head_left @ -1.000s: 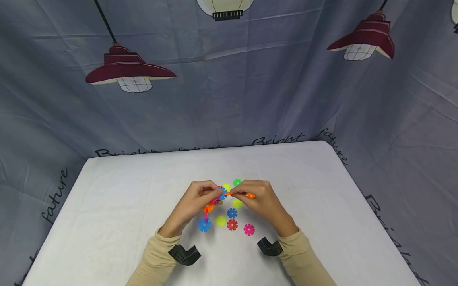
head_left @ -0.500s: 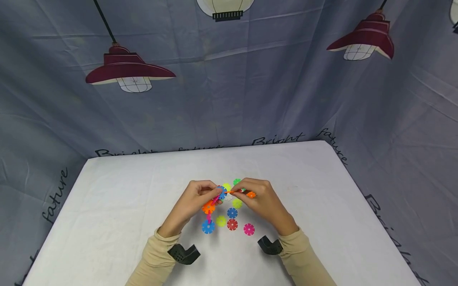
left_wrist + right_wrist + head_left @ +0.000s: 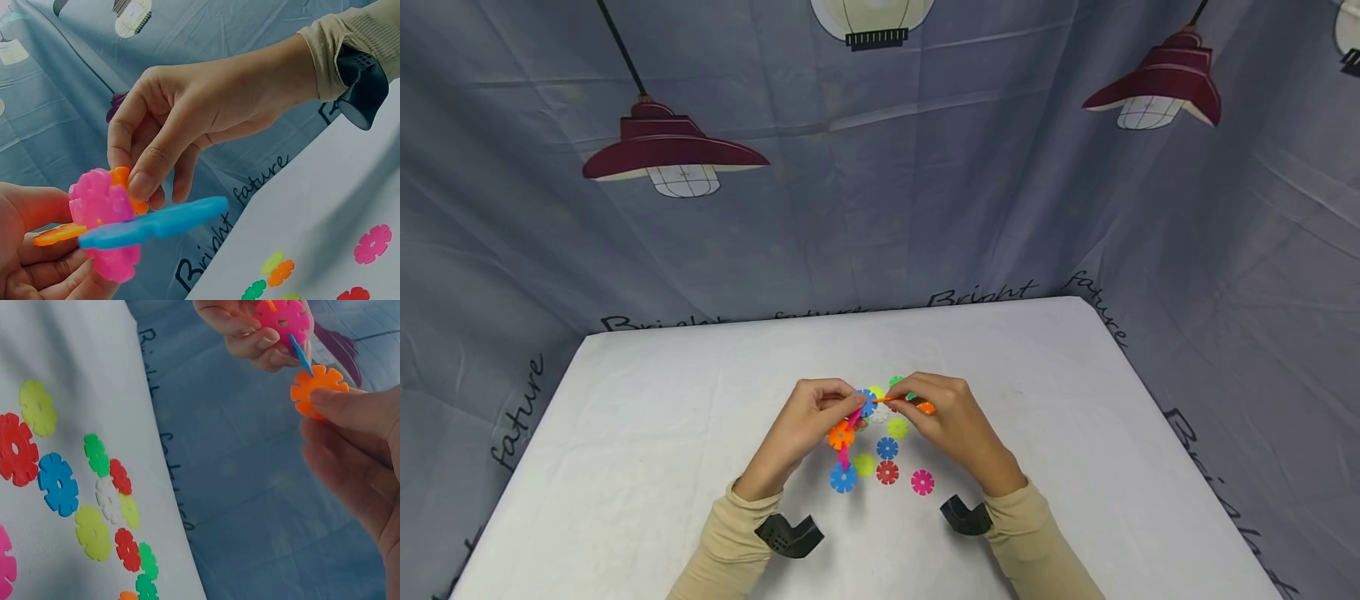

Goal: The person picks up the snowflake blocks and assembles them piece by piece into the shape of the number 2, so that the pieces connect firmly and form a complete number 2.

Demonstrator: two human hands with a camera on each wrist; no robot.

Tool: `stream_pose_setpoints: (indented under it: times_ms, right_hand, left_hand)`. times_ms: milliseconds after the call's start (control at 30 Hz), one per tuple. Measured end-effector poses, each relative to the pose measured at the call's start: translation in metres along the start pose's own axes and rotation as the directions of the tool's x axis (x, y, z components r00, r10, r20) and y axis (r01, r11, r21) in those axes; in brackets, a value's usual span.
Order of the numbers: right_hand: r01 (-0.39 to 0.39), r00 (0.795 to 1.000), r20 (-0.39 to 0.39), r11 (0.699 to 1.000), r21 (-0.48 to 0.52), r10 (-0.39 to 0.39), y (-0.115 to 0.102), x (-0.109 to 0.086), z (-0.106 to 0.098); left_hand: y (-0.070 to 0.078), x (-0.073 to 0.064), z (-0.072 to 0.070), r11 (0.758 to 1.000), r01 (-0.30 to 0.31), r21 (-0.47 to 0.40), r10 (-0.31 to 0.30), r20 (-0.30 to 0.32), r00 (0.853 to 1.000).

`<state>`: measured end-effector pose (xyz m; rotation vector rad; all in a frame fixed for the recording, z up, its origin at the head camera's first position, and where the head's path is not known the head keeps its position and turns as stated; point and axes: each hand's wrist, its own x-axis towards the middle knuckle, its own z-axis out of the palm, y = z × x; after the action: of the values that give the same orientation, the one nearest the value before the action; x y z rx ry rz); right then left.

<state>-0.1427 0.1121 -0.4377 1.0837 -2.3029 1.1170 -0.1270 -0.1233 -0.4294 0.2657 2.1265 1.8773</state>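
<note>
Slotted plastic snowflake discs are joined edge to edge in a chain, and my left hand (image 3: 808,421) grips its upper end. In the head view a blue disc (image 3: 868,403) is at those fingers. An orange disc (image 3: 841,435), a pink disc (image 3: 844,456) and a lower blue disc (image 3: 843,477) hang below. My right hand (image 3: 951,421) pinches another orange disc (image 3: 320,390) between thumb and fingers. Its rim meets the edge of a blue disc (image 3: 301,356) slotted into a pink disc (image 3: 284,322) in the right wrist view. Left fingers hide part of the chain.
Loose discs lie on the white table (image 3: 662,467) below and between the hands: a red disc (image 3: 887,472), a pink disc (image 3: 922,482), a yellow disc (image 3: 897,428) and several more. A grey curtain (image 3: 865,208) stands behind the table. Each wrist wears a black camera (image 3: 790,536).
The chain's lower end has swung to the right under my left hand, its orange and lower blue discs turning more face-on. Both hands stay nearly in place, the orange disc still between them.
</note>
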Motion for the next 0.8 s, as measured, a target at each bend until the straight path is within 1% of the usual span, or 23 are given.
stream_pose_setpoints:
  times_ms: [133, 267, 500, 567, 633, 667, 700, 733, 767, 800]
  right_hand:
    - [0.024, 1.0, -0.009, 0.999, 0.022, -0.024, 0.001, 0.0, 0.001]
    - [0.05, 0.999, -0.02, 0.998, 0.023, -0.05, 0.001, 0.0, 0.002]
    - [0.045, 0.999, -0.024, 0.998, 0.042, -0.044, 0.001, 0.0, 0.002]
    - [0.012, 1.0, -0.015, 0.998, 0.063, -0.011, 0.002, 0.0, 0.003]
    - [-0.07, 0.997, 0.026, 0.994, 0.085, 0.068, 0.005, -0.001, 0.005]
    - [-0.127, 0.991, 0.063, 0.988, 0.092, 0.121, 0.008, -0.002, 0.006]
    - [-0.185, 0.978, 0.112, 0.978, 0.092, 0.175, 0.011, -0.003, 0.008]
    - [-0.25, 0.957, 0.174, 0.965, 0.085, 0.232, 0.016, -0.005, 0.011]
    - [-0.308, 0.928, 0.24, 0.949, 0.068, 0.284, 0.021, -0.007, 0.014]
    - [-0.355, 0.894, 0.308, 0.934, 0.044, 0.325, 0.025, -0.009, 0.017]
  left_hand:
    - [0.002, -0.001, 0.0, 1.0, -0.005, 0.011, 0.005, -0.008, 1.0]
    - [0.001, 0.0, 0.0, 1.0, -0.006, -0.003, 0.006, 0.011, 1.0]
    - [0.001, 0.001, 0.0, 1.0, -0.005, -0.025, 0.006, 0.035, 0.999]
    - [0.001, 0.001, -0.001, 1.0, -0.003, -0.017, 0.004, 0.019, 1.0]
    - [0.001, 0.001, -0.002, 1.0, 0.0, -0.01, 0.0, -0.011, 1.0]
    - [0.0, 0.001, -0.003, 1.0, 0.006, -0.004, -0.006, -0.032, 0.999]
    - [0.001, 0.001, -0.004, 1.0, 0.012, 0.002, -0.012, -0.054, 0.998]
    - [0.0, 0.001, -0.005, 1.0, 0.014, 0.006, -0.014, -0.072, 0.997]
    - [0.0, 0.001, -0.006, 1.0, 0.019, 0.007, -0.018, -0.087, 0.996]
    - [0.0, 0.001, -0.007, 1.0, 0.019, 0.008, -0.018, -0.099, 0.995]
